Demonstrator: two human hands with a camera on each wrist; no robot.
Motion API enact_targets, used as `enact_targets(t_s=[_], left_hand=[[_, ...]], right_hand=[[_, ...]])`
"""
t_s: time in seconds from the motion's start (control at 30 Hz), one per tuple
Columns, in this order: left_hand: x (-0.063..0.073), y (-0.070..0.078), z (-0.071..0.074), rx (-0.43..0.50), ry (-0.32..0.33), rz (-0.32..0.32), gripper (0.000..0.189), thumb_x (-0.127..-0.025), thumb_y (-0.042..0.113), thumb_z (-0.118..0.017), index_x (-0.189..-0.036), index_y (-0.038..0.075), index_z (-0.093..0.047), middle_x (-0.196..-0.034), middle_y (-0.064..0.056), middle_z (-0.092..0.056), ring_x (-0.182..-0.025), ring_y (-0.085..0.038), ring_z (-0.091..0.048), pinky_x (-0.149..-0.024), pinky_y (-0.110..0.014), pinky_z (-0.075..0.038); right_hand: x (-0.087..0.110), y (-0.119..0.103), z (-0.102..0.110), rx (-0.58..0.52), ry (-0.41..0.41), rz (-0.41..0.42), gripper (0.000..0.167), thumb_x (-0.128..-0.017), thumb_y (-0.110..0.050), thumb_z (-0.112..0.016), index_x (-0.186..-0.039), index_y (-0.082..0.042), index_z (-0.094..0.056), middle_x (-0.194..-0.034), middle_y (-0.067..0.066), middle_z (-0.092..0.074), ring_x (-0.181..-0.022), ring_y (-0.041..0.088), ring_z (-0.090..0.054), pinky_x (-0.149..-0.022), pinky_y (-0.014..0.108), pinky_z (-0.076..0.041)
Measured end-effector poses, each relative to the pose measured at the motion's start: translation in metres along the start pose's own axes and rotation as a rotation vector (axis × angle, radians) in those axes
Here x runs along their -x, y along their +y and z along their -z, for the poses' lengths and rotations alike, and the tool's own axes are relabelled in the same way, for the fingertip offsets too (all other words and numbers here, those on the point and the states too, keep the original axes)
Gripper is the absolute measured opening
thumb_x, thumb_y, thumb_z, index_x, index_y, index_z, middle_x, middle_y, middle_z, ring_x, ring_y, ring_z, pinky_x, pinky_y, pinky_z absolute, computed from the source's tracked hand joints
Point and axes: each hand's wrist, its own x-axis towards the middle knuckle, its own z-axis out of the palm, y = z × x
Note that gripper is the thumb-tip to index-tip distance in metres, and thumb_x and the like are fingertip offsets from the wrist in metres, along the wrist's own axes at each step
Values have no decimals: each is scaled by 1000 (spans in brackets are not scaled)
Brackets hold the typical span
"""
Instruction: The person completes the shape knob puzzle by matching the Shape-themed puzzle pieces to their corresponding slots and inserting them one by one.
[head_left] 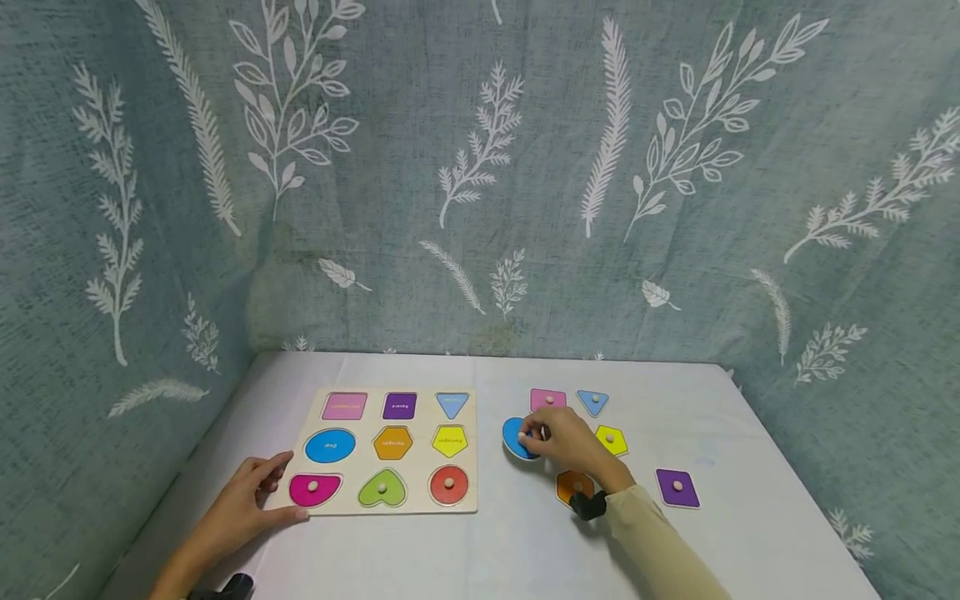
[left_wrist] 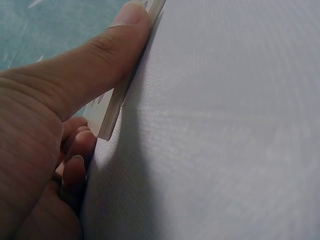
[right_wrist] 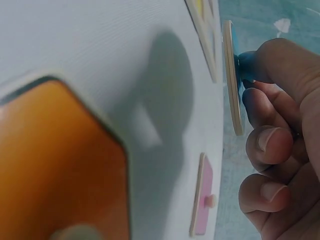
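My right hand (head_left: 566,442) pinches the knob of a blue oval puzzle piece (head_left: 512,435). In the right wrist view the oval piece (right_wrist: 231,80) is edge-on and lifted off the cloth, its shadow apart from it. My left hand (head_left: 240,507) holds the near left corner of a wooden shape puzzle board (head_left: 348,483), thumb on the near edge and fingers at the left side. A magenta piece (head_left: 322,492), a green heart (head_left: 382,492) and a red circle (head_left: 450,482) sit in the board's near row. Its oval recess (head_left: 330,447) holds no piece.
Loose on the white cloth (head_left: 517,550) lie a pink rectangle (head_left: 540,397), a light blue triangle (head_left: 592,402), a yellow pentagon (head_left: 615,442), an orange hexagon (head_left: 570,483) under my right wrist, and a purple square (head_left: 678,490). A patterned curtain (head_left: 390,208) stands behind.
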Motion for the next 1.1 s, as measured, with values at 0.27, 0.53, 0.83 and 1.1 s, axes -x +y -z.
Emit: enact_targets(t_s=[0.27, 0.53, 0.83, 1.1], left_hand=[[3, -3, -3, 0, 11, -8, 105, -69, 47, -94, -147, -6, -48, -109, -12, -47, -97, -26, -48, -76, -28, -48], [2, -4, 3, 16, 12, -21, 104, -69, 44, -95, -147, -6, -47, -109, -13, -46, -97, -27, -47, -73, -28, -48], [-3, 3, 4, 13, -1, 2, 110, -66, 47, -95, -150, -4, -45, -109, -14, -46, -99, -28, -46, -76, -33, -50], [0, 1, 1, 19, -11, 14, 112, -64, 48, -96, -149, -4, -46, -107, -13, -46, -97, -28, -47, -74, -31, -51]], right_hand=[[-15, -13, -4, -20, -23, 68, 11, -96, -23, -75, -86, -22, -71, -68, -12, -52, -61, 5, -48, -59, 24, -42], [-30, -29, -12, -12, -28, 81, 10, -97, -25, -74, -88, -21, -71, -71, -12, -52, -64, 5, -48, -60, 23, -42], [-40, -42, -16, 4, -23, 72, 8, -96, -25, -74, -90, -21, -72, -72, -11, -53, -65, 5, -49, -61, 24, -43], [-45, -48, -26, -2, -38, 96, 8, -95, -24, -75, -89, -20, -72, -72, -11, -52, -67, 5, -49, -64, 23, -43]])
